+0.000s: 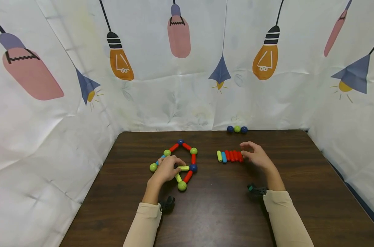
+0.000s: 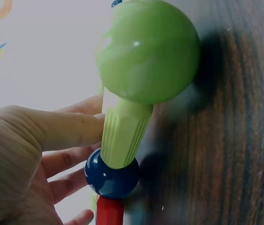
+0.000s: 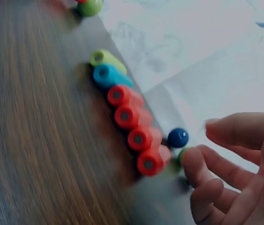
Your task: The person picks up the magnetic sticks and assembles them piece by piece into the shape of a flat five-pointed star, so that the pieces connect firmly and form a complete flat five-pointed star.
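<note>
My left hand (image 1: 167, 169) is over a ball-and-stick shape made of coloured magnetic rods and balls. Its thumb and index finger pinch a yellow-green rod (image 1: 183, 168) beside a blue ball (image 1: 193, 168); the exact contact is partly hidden. In the left wrist view, a large green ball (image 2: 148, 51) and another yellow-green rod (image 2: 126, 136) stand in front of the fingers. My right hand (image 1: 257, 156) hovers at the right end of a row of rods, thumb and fingertips apart, holding nothing. That row has several red rods (image 1: 233, 156), a blue rod (image 1: 224, 157) and a yellow-green rod (image 1: 219, 156).
Two blue balls with a green ball (image 1: 237, 129) between them sit at the table's back edge. Red rods (image 1: 174, 147) and further balls form the far side of the shape. A patterned white cloth (image 1: 187, 96) hangs behind the brown table (image 1: 224, 219).
</note>
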Demonstrator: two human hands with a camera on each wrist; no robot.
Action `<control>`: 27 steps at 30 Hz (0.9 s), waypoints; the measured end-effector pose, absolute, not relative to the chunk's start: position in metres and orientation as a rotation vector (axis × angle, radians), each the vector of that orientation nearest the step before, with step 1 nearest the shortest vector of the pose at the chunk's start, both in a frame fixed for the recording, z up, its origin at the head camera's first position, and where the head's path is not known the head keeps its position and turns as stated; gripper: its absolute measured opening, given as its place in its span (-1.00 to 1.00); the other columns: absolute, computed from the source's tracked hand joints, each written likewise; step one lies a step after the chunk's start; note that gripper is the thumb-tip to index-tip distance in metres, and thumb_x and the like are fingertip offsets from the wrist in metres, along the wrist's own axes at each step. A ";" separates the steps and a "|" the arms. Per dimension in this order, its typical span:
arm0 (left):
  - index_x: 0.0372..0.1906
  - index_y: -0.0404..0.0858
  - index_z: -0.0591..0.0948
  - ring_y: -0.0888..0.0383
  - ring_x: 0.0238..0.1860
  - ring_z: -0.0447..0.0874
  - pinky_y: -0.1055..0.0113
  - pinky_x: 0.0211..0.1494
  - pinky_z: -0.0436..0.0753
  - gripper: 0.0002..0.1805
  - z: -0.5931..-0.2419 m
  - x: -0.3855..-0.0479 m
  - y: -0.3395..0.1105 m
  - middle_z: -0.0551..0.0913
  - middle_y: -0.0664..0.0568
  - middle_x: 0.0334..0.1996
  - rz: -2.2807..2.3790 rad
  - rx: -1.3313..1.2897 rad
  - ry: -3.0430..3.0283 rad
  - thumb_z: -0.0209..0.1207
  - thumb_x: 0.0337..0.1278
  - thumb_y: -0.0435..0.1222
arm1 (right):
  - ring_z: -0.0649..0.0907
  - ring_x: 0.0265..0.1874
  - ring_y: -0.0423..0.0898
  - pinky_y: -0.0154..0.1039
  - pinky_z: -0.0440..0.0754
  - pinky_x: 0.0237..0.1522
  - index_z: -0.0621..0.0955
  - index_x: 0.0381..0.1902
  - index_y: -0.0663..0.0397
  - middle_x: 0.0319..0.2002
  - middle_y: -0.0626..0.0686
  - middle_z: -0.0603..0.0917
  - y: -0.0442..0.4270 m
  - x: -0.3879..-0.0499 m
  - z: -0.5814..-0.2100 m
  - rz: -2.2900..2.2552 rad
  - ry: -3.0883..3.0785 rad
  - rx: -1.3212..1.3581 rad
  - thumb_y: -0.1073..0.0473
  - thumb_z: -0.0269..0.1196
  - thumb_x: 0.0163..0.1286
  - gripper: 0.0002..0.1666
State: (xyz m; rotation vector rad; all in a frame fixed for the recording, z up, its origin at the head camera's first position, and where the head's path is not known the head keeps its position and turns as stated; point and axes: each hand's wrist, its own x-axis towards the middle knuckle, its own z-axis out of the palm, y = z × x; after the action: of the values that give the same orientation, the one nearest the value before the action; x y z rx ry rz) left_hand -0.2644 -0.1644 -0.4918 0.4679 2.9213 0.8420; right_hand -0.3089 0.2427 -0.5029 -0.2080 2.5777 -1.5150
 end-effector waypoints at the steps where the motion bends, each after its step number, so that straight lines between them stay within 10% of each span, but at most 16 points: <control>1: -0.08 0.00 0.81 0.02 0.05 0.63 -0.31 0.35 0.15 -0.75 -0.492 -0.264 -0.165 0.71 0.13 -0.13 0.851 0.459 2.925 0.39 0.19 -0.37 | 0.63 -0.32 -0.02 -0.19 0.58 -0.32 0.45 0.38 0.20 0.06 0.30 0.60 0.245 -0.310 -0.504 -1.486 2.581 -0.213 0.17 0.21 0.54 -0.47; 27: -0.01 -0.02 0.77 0.10 -0.30 0.42 0.21 -0.20 0.43 -0.72 -0.488 -0.265 -0.183 0.56 -0.04 -0.15 0.855 0.408 2.943 0.45 0.15 -0.24 | 0.57 -0.28 0.00 -0.17 0.54 -0.23 0.51 0.34 0.19 0.34 0.35 0.42 0.260 -0.309 -0.512 -1.209 2.660 -0.334 0.18 0.34 0.43 -0.43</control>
State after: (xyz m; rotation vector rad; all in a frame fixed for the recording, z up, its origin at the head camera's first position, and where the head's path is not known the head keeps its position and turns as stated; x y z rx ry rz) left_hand -0.2651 -0.1832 -0.4884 0.4082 2.9430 0.8549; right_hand -0.3094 0.2603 -0.5122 -0.3344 2.6599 -1.2086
